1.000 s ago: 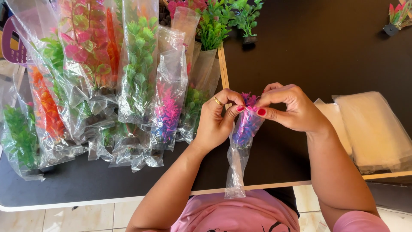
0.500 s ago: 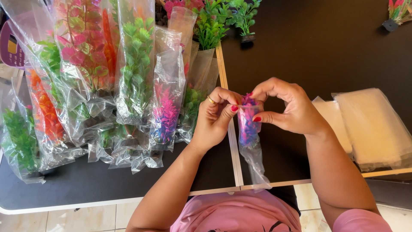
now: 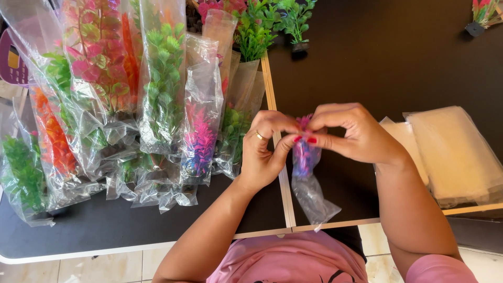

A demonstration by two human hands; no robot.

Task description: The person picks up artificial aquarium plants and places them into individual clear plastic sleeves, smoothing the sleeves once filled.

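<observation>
My left hand (image 3: 266, 149) and my right hand (image 3: 350, 131) pinch the top of a small clear plastic bag (image 3: 310, 181) between them. Inside the bag is a pink and purple artificial plant (image 3: 303, 153). The bag hangs down from my fingers above the dark table (image 3: 387, 63), with its empty lower end near the table's front edge. A ring shows on my left hand.
Several bagged artificial plants (image 3: 162, 99) in green, orange, red and pink lie in a row at the left. A stack of empty clear bags (image 3: 456, 152) sits at the right. Small unbagged green plants (image 3: 293, 21) stand at the back, and another (image 3: 482, 15) at the far right corner.
The bag's loose lower end has swung from left to right under my hands. My fingers have shifted on the bag's top while both hands stay at the same spot.
</observation>
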